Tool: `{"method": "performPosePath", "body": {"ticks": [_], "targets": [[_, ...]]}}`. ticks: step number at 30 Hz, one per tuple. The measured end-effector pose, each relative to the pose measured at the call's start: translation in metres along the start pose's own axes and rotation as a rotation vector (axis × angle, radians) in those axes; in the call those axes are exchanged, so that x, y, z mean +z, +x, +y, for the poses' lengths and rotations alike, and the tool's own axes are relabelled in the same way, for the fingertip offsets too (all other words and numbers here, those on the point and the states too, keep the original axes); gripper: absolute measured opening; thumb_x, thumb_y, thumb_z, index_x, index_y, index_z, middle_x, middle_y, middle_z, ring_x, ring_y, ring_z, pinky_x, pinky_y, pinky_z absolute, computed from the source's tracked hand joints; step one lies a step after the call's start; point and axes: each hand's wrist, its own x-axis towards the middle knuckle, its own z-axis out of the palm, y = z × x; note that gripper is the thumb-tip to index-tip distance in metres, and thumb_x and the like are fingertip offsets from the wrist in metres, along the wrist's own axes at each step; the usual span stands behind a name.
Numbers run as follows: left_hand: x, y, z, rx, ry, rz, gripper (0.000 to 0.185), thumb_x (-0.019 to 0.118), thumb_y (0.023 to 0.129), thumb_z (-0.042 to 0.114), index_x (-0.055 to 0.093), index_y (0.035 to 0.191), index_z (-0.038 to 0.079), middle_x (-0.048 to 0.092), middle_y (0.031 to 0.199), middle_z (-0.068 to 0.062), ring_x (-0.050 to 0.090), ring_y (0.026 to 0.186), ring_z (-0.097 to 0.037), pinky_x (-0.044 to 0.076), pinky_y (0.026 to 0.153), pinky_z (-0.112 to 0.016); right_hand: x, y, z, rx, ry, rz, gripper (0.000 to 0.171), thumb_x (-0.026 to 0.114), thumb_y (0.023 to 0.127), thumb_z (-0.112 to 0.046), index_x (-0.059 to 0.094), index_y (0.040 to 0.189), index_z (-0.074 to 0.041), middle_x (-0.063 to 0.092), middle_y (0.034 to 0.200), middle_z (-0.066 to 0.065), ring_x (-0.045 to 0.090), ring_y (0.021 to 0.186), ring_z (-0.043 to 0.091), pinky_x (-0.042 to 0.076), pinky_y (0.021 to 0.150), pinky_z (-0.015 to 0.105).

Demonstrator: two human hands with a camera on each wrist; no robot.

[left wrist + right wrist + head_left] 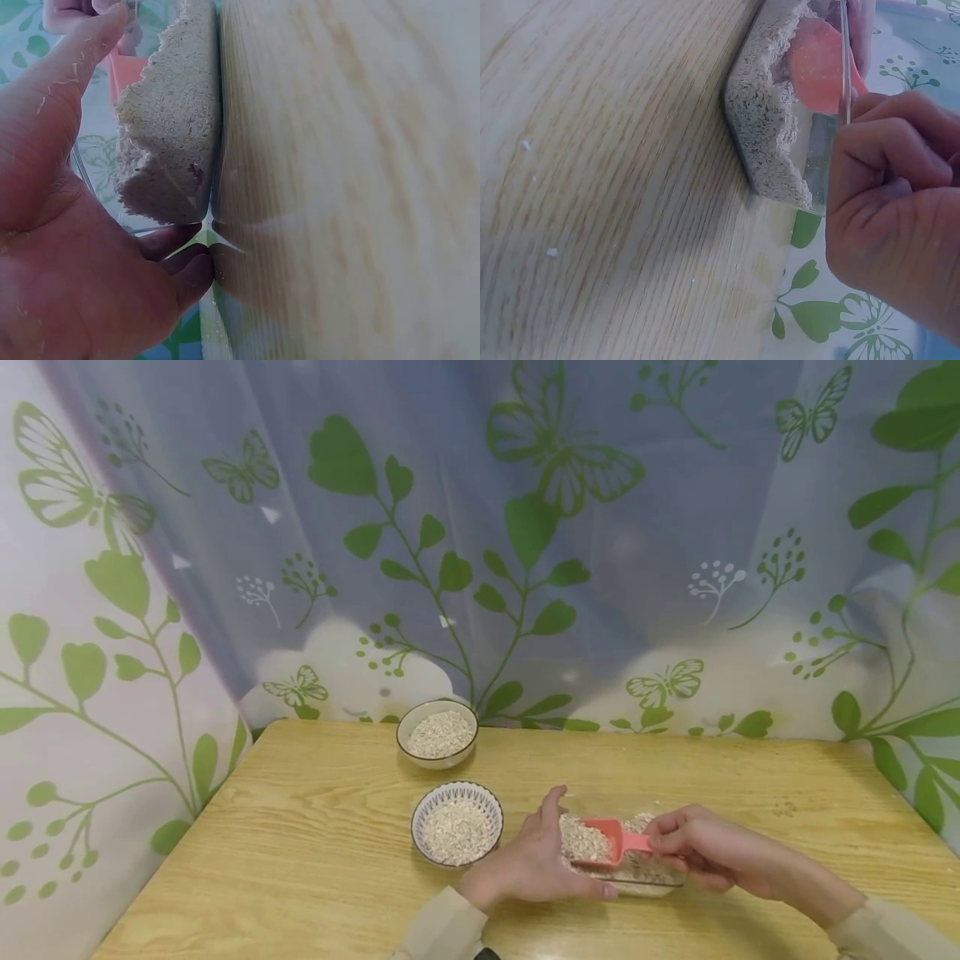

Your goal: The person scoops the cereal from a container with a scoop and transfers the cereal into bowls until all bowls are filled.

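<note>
A rectangular clear glass container (651, 887) filled with oat flakes stands at the front right of the table. My left hand (534, 862) grips its left end, thumb along the near side and fingers at the far side. In the left wrist view, oats (172, 120) are heaped behind the glass wall. My right hand (723, 850) pinches the handle of a pink scoop (617, 839) at the container's right side. The scoop carries oats and sits inside the container at the oats' level. In the right wrist view the scoop (817, 67) shows through the glass.
A patterned bowl (495, 814) of oats stands just left of my left hand. Behind it, near the table's back edge, is a plain dark-rimmed bowl (403, 727) with oats. A few loose flakes (552, 252) lie on the wooden table (300, 860). A printed curtain (637, 568) hangs behind.
</note>
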Motion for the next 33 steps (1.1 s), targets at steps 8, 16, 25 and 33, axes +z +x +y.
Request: {"method": "performPosePath", "body": {"ticks": [8,16,25,33], "targets": [[0.001,0.000,0.000,0.008,0.001,-0.002,0.133,0.085,0.069,0.067,-0.001,0.164,0.032,0.038,0.160,-0.005,0.042,0.145,-0.031,0.048,0.108,-0.055,-0.007,-0.007,0.005,-0.049,0.047,-0.033,0.015,0.049,0.105,-0.016,0.058,0.098,-0.006,0.051,0.069,-0.006,0.029,0.045,0.004,0.020,0.041,0.023],[0.000,-0.001,0.000,0.031,0.006,0.003,0.132,0.085,0.070,0.066,0.000,0.164,0.031,0.037,0.160,-0.003,0.042,0.146,-0.031,0.048,0.108,-0.055,-0.022,-0.017,0.018,-0.080,0.171,-0.112,0.017,0.045,0.108,-0.015,0.059,0.106,-0.007,0.050,0.071,-0.008,0.025,0.046,0.007,0.014,0.044,0.029],[0.000,-0.003,0.000,0.030,-0.004,0.006,0.135,0.086,0.070,0.064,-0.004,0.165,0.030,0.036,0.162,-0.002,0.039,0.148,-0.033,0.045,0.112,-0.057,-0.034,-0.024,0.035,-0.133,0.350,-0.265,0.031,0.032,0.112,-0.015,0.060,0.124,-0.011,0.056,0.081,-0.010,0.030,0.055,0.007,0.014,0.050,0.031],[-0.002,-0.002,0.004,0.056,0.020,0.003,0.138,0.087,0.071,0.061,-0.009,0.165,0.029,0.034,0.163,-0.005,0.036,0.150,-0.036,0.040,0.116,-0.059,-0.040,-0.025,0.044,-0.313,0.583,-0.495,0.051,0.009,0.112,-0.010,0.054,0.138,-0.010,0.062,0.098,-0.006,0.018,0.059,0.017,0.014,0.055,0.032]]}}
